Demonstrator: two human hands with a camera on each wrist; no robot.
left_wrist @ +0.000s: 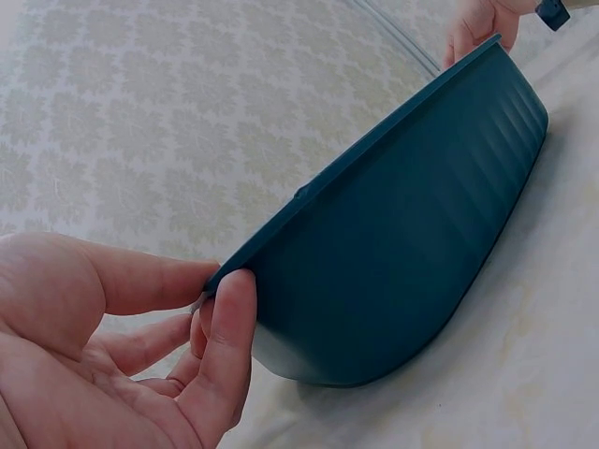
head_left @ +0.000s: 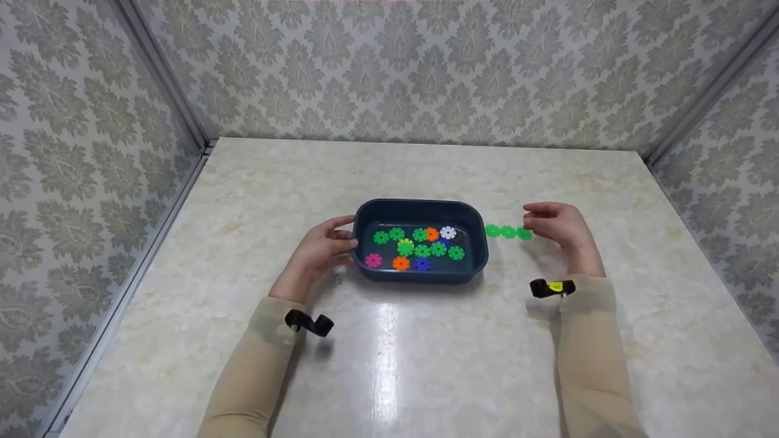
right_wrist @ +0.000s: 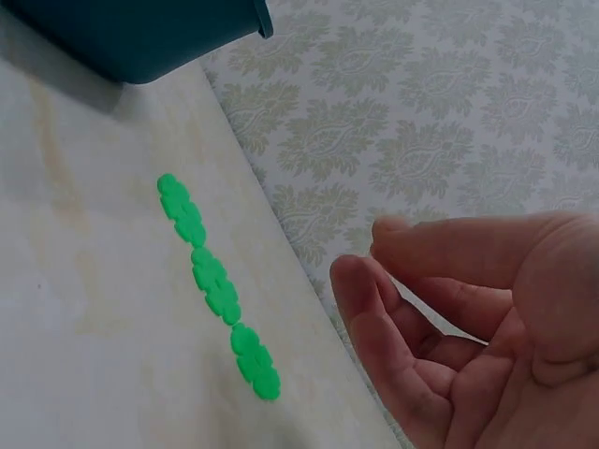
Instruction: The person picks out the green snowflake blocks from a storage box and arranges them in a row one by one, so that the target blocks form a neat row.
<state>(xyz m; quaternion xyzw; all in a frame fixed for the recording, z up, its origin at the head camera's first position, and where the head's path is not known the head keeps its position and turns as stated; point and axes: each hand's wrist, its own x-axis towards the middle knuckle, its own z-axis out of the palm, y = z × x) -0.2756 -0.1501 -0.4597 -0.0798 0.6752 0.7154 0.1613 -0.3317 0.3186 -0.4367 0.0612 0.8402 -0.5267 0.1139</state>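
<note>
A dark blue plastic basin stands on the table, holding several notched snowflake discs in green, orange, white, pink and blue. At its left end, my left hand pinches the rim, as the left wrist view shows, with a finger against the outer wall. To the right of the basin lies a straight row of three green snowflake discs, edge to edge on the table. Just past the row's right end, my right hand hovers with loosely bent fingers and nothing visible between thumb and fingertips.
The pale marbled table reaches back to a patterned wall. Side walls with grey metal strips rise at left and right. A black wrist mount sits on the left sleeve, another on the right.
</note>
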